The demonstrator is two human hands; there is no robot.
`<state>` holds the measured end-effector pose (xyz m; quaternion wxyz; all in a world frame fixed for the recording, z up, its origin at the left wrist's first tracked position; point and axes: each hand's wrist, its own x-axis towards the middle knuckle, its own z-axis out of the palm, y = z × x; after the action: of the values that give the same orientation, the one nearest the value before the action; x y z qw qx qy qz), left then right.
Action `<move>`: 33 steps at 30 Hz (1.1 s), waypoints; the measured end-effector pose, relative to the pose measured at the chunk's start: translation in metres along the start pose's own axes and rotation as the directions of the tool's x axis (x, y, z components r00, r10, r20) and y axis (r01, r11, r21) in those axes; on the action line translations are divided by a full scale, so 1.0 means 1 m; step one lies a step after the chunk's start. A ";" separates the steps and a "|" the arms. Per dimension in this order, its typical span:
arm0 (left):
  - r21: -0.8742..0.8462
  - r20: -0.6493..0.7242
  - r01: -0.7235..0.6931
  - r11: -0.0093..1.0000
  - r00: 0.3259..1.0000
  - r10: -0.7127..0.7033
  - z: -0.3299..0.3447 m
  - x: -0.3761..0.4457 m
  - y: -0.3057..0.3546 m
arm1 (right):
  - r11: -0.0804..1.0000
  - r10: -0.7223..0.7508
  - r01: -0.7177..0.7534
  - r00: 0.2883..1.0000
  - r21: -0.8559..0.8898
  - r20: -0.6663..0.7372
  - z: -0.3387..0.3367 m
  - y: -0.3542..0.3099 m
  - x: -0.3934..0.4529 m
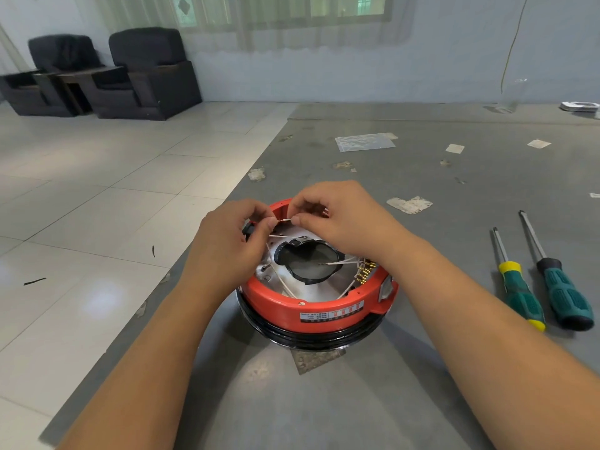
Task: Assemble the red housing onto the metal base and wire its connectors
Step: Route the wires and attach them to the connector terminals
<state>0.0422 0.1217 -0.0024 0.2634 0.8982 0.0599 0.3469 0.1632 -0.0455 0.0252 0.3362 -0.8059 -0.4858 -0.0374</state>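
Two hands meet over the red housing point(311, 305), which sits on the metal base point(324, 341) near the left edge of a grey workbench point(422, 177). The left hand point(227, 245) and right hand point(344, 219) each pinch one end of a short white wire point(285, 220) between thumb and fingertips, above the housing's far rim. More white leads point(276, 274) cross the silver plate inside, beside brass connectors point(365, 272). Two green-handled screwdrivers point(539, 287) lie to the right, well apart. Black armchairs point(107, 73) stand beyond the tiled floor.
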 end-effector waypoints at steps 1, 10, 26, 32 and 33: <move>0.042 0.015 -0.025 0.999 1.000 0.024 -0.001 0.001 0.000 | 0.998 -0.027 0.027 1.000 -0.054 0.015 0.001 -0.001 0.001; 0.191 0.162 -0.120 0.974 0.983 0.090 -0.001 0.008 0.001 | 0.926 -0.134 0.156 0.987 -0.345 0.089 0.009 -0.004 0.001; -0.025 0.082 0.091 0.995 0.993 -0.089 0.003 0.002 -0.003 | 0.985 -0.024 0.037 0.997 -0.169 0.080 0.011 -0.006 0.000; -0.089 0.070 0.125 0.988 0.990 -0.119 0.002 0.000 -0.002 | 0.986 0.004 0.004 0.999 -0.166 0.045 0.015 -0.011 0.001; -0.109 0.056 0.132 0.985 0.990 -0.126 0.002 0.000 -0.002 | 0.990 0.015 -0.009 0.999 -0.141 0.036 0.015 -0.009 0.001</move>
<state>0.0437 0.1231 -0.0046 0.3370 0.8843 0.0919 0.3098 0.1521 -0.0332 0.0186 0.2697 -0.8311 -0.4832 -0.0548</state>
